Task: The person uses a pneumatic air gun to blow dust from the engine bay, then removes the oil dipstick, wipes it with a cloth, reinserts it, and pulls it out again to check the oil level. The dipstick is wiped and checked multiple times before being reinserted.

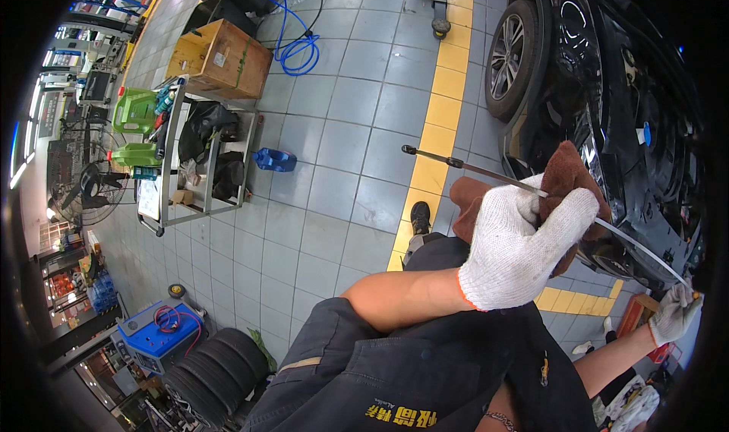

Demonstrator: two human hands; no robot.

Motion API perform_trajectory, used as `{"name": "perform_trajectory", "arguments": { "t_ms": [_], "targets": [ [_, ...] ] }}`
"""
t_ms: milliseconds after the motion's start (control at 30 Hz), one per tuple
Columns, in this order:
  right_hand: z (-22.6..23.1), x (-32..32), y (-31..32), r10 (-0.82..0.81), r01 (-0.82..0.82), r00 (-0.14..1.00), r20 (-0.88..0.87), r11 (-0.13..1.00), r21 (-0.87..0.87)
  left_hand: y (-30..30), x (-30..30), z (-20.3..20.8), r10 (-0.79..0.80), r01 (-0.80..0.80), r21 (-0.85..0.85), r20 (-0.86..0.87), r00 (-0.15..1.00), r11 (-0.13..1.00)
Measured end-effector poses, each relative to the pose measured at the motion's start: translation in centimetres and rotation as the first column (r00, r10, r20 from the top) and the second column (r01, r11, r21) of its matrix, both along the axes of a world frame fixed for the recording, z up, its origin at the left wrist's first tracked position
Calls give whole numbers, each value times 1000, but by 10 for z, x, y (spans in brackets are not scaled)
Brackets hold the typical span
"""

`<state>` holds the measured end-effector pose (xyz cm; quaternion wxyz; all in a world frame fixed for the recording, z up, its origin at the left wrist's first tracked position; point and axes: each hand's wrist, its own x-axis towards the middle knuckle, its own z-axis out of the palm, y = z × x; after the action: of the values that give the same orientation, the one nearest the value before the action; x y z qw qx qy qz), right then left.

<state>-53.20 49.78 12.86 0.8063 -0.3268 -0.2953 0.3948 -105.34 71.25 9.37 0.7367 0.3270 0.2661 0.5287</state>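
Note:
A long thin metal dipstick (642, 248) runs slantwise across the right side, its dark-tipped end out over the floor. My left hand (510, 246), in a white knit glove with an orange cuff edge, is closed around a brown cloth (571, 178) wrapped about the dipstick's middle. Folds of the cloth hang out on both sides of the glove. At the far right, my gloved right hand (674, 316) grips the other end, where a small orange-yellow piece shows by the fingers. The fingertips there are partly lost at the dark rim.
A black car (569, 90) with open bodywork stands close on the right. To the left are a metal cart (201, 212) with green jugs, a wooden box (228, 60), a blue bottle (275, 159) and a blue hose (298, 56). Stacked tires (220, 371) and a blue machine (156, 333) stand lower left.

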Motion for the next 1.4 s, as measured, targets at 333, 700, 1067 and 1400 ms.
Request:
{"name": "perform_trajectory", "arguments": {
  "t_ms": [333, 700, 1067, 1400],
  "targets": [
    [-1, 1, -3, -19, 18, 998, -54, 1000, -23, 2, -3, 4, -38, 40, -31, 75, 996, 999],
    [0, 3, 0, 37, -37, 999, 0, 999, 23, 3, -1, 4, 18, -9, -84, 110, 994, 996],
    [0, 1, 2, 23, -23, 999, -34, 1000, 20, 3, -3, 5, -78, 94, -124, 128, 989, 988],
    [-1, 3, 1, -8, 8, 1000, -29, 1000, -5, 4, -4, 5, -79, 103, -142, 165, 983, 985]
  ]
}}
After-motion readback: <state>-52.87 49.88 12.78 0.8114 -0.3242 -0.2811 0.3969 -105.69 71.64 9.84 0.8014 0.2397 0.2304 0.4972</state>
